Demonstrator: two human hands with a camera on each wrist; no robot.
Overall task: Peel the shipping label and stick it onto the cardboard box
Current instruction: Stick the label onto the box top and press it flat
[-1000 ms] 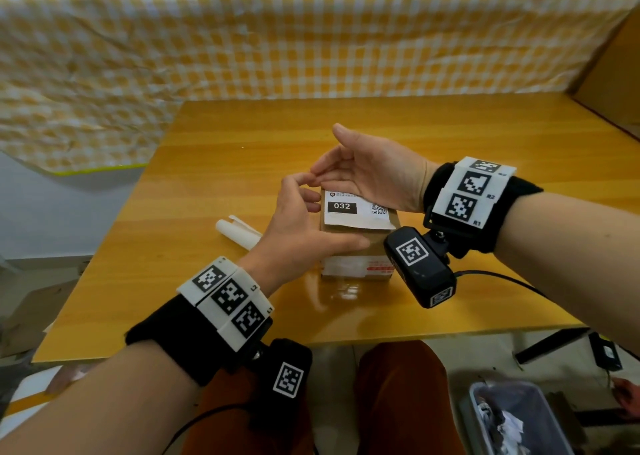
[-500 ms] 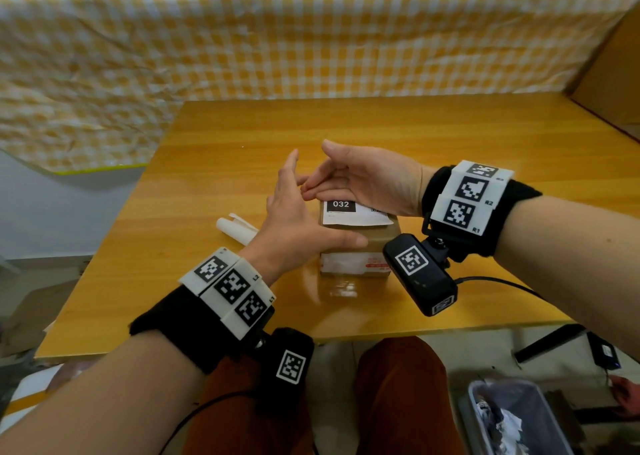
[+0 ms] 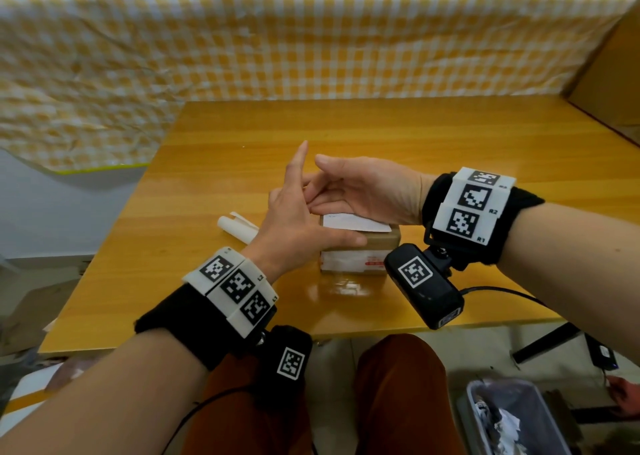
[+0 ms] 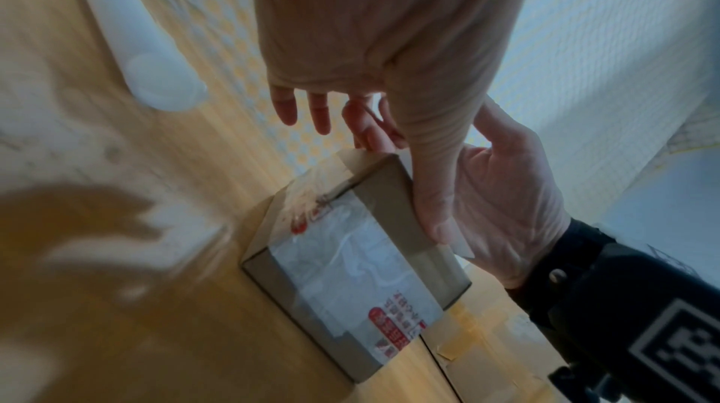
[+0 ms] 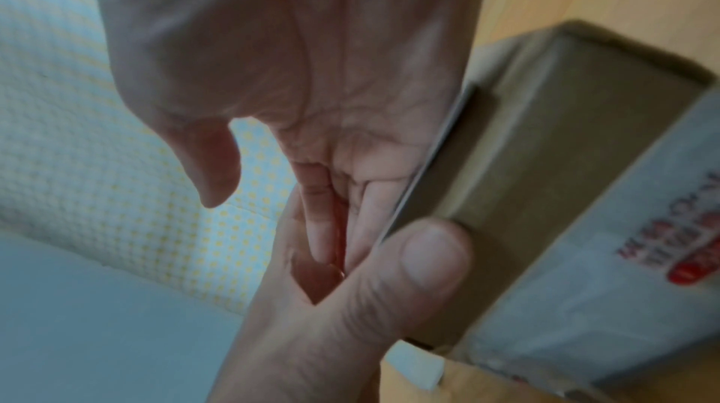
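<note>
Since a second before, both hands had slid across the top of the box, and the black "032" print on the label was now hidden under them. The left hand (image 3: 294, 219) had straight fingers, one pointing up, and its thumb lay flat along the near top edge of the small brown cardboard box (image 3: 360, 252). It held nothing. The right hand (image 3: 363, 193) was also loose and flat, its little-finger edge resting on the white paper shipping label (image 3: 353, 224). In the right wrist view that hand's side pressed the label's thin edge (image 5: 424, 169) down on the box top. The fingers of both hands met over the far left part of the box.

The label lay on top of the box, so it looked nearly stuck, with only smoothing left to do. I think the label was thin, light and bendy, and it could wrinkle or trap air, so rubbing from the middle out to the corners seemed best. The box looked light and stiff, so it could slide; holding its side would keep it still.

A white curled roll of backing paper (image 3: 237, 227) lay just left of the box on the shiny yellow wooden table (image 3: 450, 135).
</note>
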